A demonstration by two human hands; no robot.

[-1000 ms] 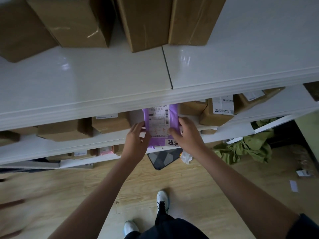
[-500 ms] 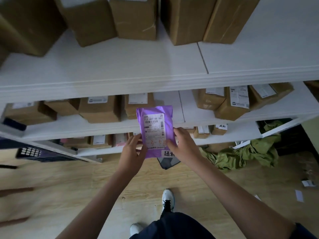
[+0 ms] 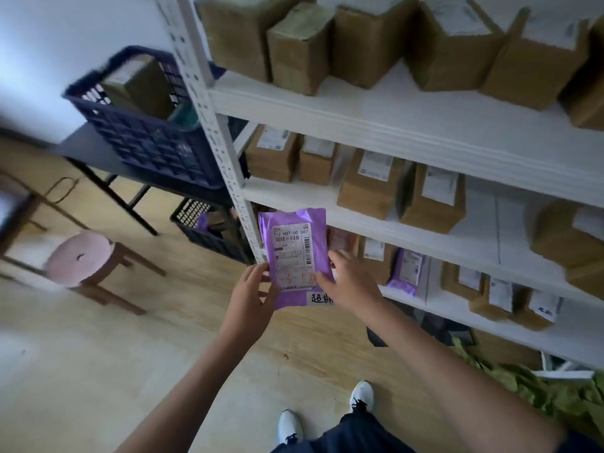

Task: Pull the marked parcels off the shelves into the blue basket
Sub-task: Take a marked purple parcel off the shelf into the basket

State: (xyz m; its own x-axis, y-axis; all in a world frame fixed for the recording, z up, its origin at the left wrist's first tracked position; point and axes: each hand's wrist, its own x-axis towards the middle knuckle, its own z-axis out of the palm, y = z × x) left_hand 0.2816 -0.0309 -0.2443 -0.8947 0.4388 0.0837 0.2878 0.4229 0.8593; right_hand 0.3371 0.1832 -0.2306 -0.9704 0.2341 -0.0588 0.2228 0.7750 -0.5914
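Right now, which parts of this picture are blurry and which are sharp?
Head view: the purple parcel held in both hands is sharpest, its label readable; the blue basket and pink stool at left smear with motion blur; boxes on the shelves look soft; wide-angle bending shows at the edges.

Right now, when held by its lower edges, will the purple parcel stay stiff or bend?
The purple parcel probably bends little: it stands flat and upright between the left hand and right hand. Its plastic skin looks smooth, perhaps slippery. Likely light.
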